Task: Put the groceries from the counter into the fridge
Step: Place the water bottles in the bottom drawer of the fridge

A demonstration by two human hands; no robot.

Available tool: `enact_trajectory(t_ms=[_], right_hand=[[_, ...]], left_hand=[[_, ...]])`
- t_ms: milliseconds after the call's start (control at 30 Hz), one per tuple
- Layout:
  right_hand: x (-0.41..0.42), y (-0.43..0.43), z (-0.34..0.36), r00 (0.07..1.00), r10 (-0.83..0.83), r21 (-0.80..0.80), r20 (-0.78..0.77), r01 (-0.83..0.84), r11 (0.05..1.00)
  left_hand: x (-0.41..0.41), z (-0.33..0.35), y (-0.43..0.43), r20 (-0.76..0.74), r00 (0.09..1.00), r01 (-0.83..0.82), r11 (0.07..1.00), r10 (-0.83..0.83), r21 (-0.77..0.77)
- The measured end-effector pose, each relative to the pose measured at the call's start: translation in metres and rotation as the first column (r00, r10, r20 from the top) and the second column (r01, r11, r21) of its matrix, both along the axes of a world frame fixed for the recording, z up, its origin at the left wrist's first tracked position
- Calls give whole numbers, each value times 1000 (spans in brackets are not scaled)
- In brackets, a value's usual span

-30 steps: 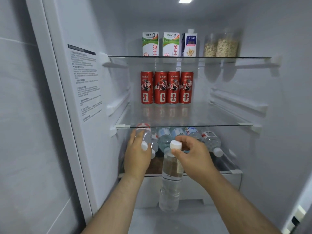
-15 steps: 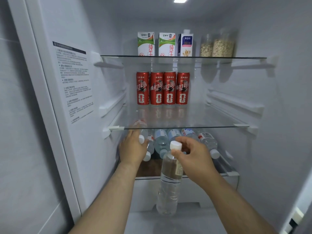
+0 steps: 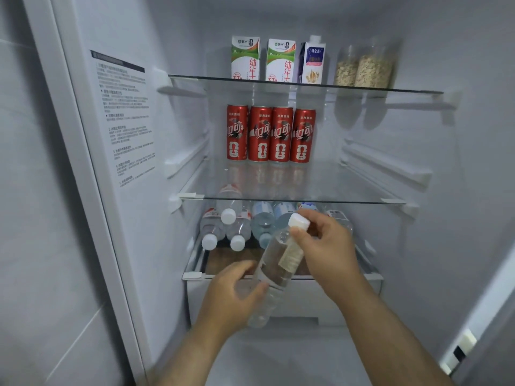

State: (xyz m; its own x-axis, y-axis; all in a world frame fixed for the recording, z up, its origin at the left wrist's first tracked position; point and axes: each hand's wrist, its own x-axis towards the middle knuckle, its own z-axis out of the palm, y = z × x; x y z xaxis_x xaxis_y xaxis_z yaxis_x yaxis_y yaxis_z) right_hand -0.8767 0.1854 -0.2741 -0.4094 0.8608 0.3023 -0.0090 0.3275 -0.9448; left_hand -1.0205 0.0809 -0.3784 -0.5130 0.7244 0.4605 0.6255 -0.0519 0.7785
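Pale walls of the fridge (image 3: 434,168) frame three levels: milk cartons (image 3: 260,61) and grain jars (image 3: 365,66) on top, four red cans (image 3: 271,135) in a row on the middle glass, and water bottles (image 3: 237,229) lying on their sides on the bottom shelf (image 3: 192,275), caps toward the door. One more bottle (image 3: 274,270) hangs just in front of that shelf, tilted, with the cap up and back and the base low toward the person. The right hand (image 3: 330,246) pinches its neck just under the white cap; the left hand (image 3: 230,295) wraps the lower body, thumb across the front. Gripping both ends probably serves to swing it level — the gap under the glass looks too low for standing bottles. Whether room remains behind the right hand cannot be told.
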Motion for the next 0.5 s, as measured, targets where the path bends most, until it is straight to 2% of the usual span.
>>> enact_trajectory(t_ms=[100,167,300,367,433,500], right_hand=[[6,0,2,996,-18,-73,-89,11,997],[11,-2,6,991,-37,-109,-127,23,994],[25,-8,15,994,4,-87,-108,-13,996],[36,-10,23,999,52,21,-12,-52,998],[47,-15,35,977,70,171,199,-105,980],[54,-19,45,904,45,246,425,-163,956]], left_hand=[[4,-5,-13,-97,995,-25,994,15,-102],[8,1,-18,-107,994,-15,986,-2,-164],[10,21,-23,-181,983,-18,992,-6,-128],[6,32,-26,-234,972,-46,994,22,-98],[1,41,-27,-288,957,-63,993,33,-95],[-5,48,-26,-341,939,-67,995,38,-74]])
